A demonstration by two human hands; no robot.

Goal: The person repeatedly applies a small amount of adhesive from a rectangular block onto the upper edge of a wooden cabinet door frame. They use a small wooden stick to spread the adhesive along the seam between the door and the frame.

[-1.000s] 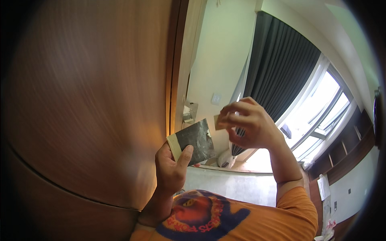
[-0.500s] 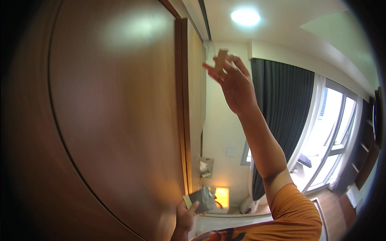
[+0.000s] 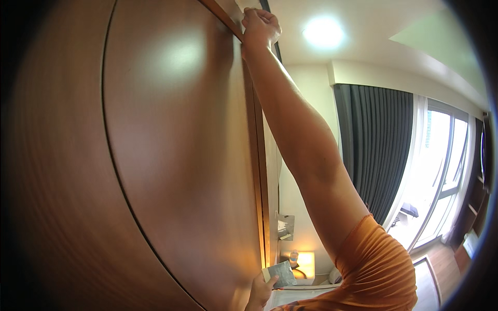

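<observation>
My right arm, in an orange sleeve, stretches up to the top edge of a large brown wooden door panel (image 3: 176,129). There my right hand (image 3: 261,27) has its fingers curled in at the upper corner of the panel, and what lies inside them is hidden. Low beside the panel, my left hand (image 3: 261,291) grips a flat grey rectangular packet (image 3: 283,274) with a pale yellowish end, the thumb lying across it.
A glowing lamp (image 3: 307,263) stands low behind my left hand. Dark curtains (image 3: 376,142) hang beside a bright window (image 3: 441,171) at the right. A round ceiling light (image 3: 323,32) shines above, and a narrow dark strip (image 3: 277,49) runs past my right wrist.
My right hand has risen up and left to the panel's top edge; the small tan piece it held is now out of sight. My left hand keeps the grey packet, slightly lower and further right.
</observation>
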